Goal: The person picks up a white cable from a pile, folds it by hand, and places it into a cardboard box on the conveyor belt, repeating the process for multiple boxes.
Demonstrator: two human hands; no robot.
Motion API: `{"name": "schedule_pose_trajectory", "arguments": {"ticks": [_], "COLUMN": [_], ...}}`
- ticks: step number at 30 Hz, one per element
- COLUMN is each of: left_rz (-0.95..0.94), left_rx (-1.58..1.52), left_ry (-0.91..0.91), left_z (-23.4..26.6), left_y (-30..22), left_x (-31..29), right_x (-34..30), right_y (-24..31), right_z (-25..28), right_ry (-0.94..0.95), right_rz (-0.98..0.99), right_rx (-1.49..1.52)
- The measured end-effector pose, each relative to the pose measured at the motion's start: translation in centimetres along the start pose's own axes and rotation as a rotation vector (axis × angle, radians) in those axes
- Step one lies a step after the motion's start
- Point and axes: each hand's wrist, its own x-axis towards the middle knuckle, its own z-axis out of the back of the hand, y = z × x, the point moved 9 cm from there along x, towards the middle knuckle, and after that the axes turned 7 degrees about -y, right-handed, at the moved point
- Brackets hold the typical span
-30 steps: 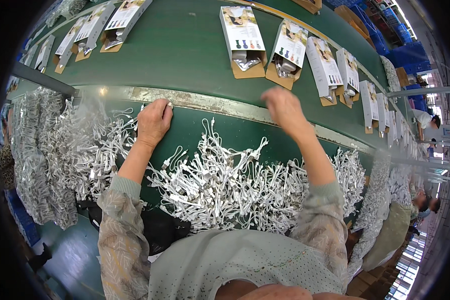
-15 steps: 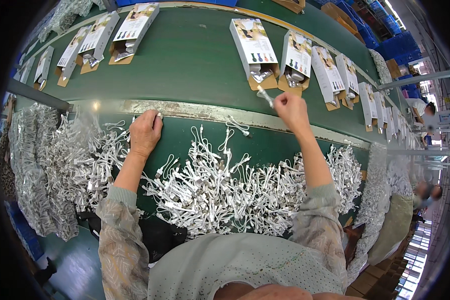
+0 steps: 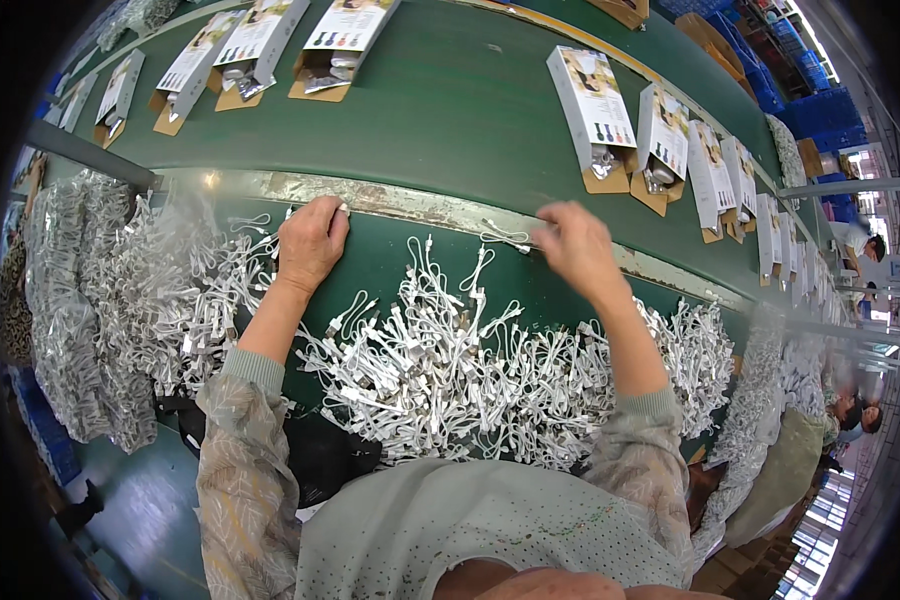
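Observation:
My left hand is closed at the near side of the worn metal rail. A small white end shows at its fingertips, seemingly part of a short white cable; the rest is hidden in the fist. My right hand hovers over the rail farther right, its fingers smeared by motion, so I cannot make out anything in them. Just left of it, a looped white cable lies against the rail. Below both hands spreads a big heap of short white cables on the green table.
Beyond the rail, open printed boxes stand in a row on the green belt, with more boxes at the far left. Plastic-wrapped cable bundles lie at the left. A metal post crosses there. Blue crates are at the far right.
My right hand has come back from the boxes toward the rail; the white cable it held is no longer visible. The boxes sit farther right in view. My left hand stays closed by the rail.

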Motion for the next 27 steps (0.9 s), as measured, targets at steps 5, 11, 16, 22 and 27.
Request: {"name": "schedule_pose_trajectory", "arguments": {"ticks": [5, 11, 16, 22, 27], "left_rz": [-0.005, -0.045, -0.017, 0.004, -0.044], "left_rx": [-0.027, -0.079, -0.141, -0.174, -0.215], "left_ry": [0.033, 0.076, 0.129, 0.151, 0.103], "left_z": [-1.8, -3.7, -5.3, -5.3, -5.8], "left_y": [-0.8, -2.9, -4.7, -5.8, -6.8], "left_x": [-0.2, -0.9, -2.0, -2.6, -1.8], "right_x": [-3.5, -0.9, 3.6, 9.6, 11.6], "right_y": [-0.8, -1.5, -0.2, -3.6, -7.9], "right_z": [-1.9, -2.8, -8.4, -12.6, -10.9], "right_ry": [0.112, 0.037, -0.008, -0.186, -0.194], "right_rz": [-0.137, -0.416, -0.597, -0.791, -0.822], "right_rx": [0.044, 0.378, 0.929, 0.907, 0.829]}}
